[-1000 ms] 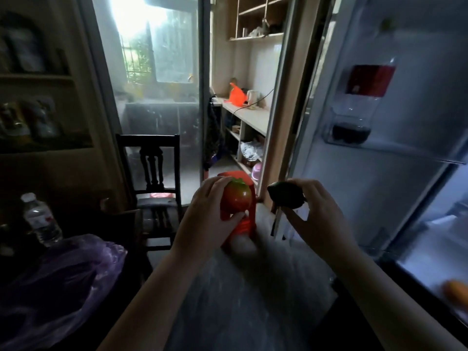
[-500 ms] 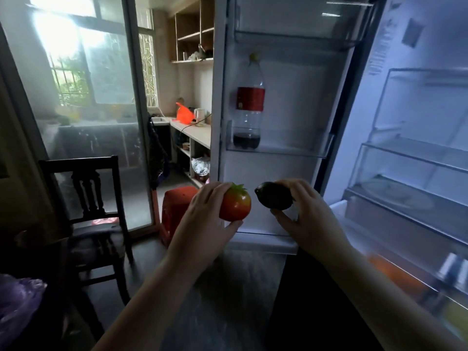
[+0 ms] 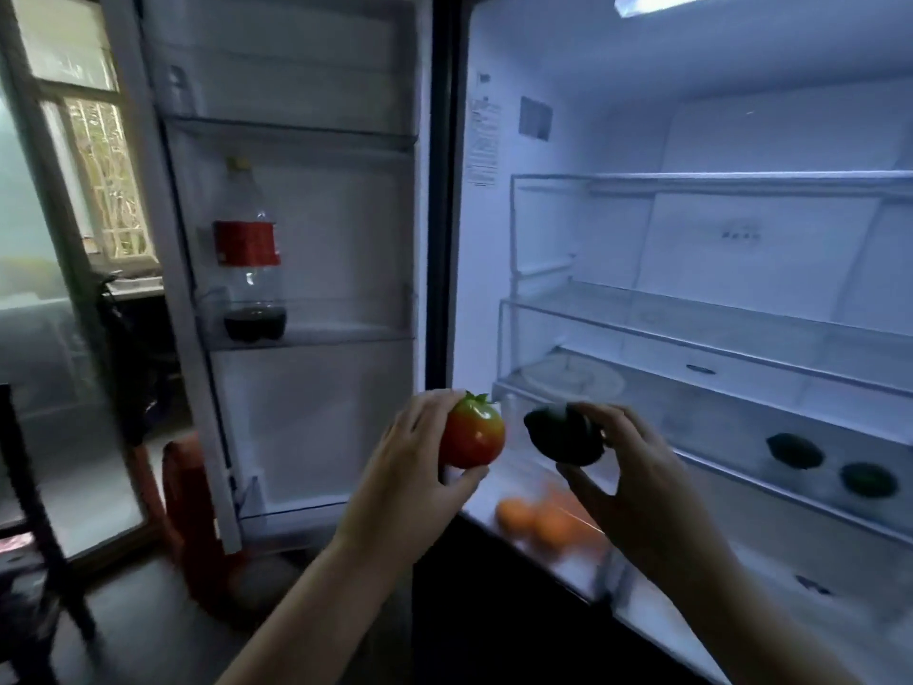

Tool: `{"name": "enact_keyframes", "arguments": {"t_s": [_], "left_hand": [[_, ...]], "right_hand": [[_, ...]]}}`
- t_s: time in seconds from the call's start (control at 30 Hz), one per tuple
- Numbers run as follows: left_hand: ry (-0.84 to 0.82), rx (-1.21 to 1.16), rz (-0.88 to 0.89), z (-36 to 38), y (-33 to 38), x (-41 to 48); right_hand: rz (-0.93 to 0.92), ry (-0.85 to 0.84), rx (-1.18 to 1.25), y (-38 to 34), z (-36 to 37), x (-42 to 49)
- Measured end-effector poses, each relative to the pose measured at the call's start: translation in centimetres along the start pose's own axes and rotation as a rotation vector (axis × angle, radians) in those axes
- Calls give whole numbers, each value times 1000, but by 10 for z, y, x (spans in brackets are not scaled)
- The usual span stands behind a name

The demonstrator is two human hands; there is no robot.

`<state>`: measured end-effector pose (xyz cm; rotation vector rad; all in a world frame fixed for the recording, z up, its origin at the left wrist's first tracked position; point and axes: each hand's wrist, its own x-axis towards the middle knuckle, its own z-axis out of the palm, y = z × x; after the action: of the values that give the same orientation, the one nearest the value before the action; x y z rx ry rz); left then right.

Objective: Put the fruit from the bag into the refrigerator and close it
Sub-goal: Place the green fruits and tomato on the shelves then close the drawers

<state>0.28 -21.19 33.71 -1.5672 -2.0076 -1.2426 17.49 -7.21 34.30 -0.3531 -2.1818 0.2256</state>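
My left hand (image 3: 410,467) grips a red tomato-like fruit (image 3: 474,435) with a green stem. A dark green fruit (image 3: 563,437) sits in my right hand (image 3: 627,467). Both are held side by side just in front of the open refrigerator (image 3: 691,140), at the level of its lower shelf. Two dark green fruits (image 3: 795,451) (image 3: 868,480) lie on that glass shelf to the right. Several orange fruits (image 3: 538,524) rest in the drawer below my hands. The bag is out of view.
The refrigerator door (image 3: 296,239) stands open to the left, with a cola bottle (image 3: 249,259) in its rack. An orange stool (image 3: 192,516) sits on the floor by the door. A dark chair (image 3: 29,536) is at far left. A white plate (image 3: 573,380) lies on a shelf.
The view has swung right from the table and bag toward the refrigerator interior. Both hands, still holding their fruit, have come closer to the lower shelf.
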Motion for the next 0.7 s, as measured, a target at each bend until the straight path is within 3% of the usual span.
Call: {"name": "enact_keyframes", "arguments": {"t_s": [0.37, 0.7], "left_hand": [[-81, -248, 199, 132, 79, 62], [-201, -414, 381, 242, 93, 150]], "right_hand": [[190, 38, -209, 94, -89, -48], [383, 116, -368, 193, -101, -40]]}}
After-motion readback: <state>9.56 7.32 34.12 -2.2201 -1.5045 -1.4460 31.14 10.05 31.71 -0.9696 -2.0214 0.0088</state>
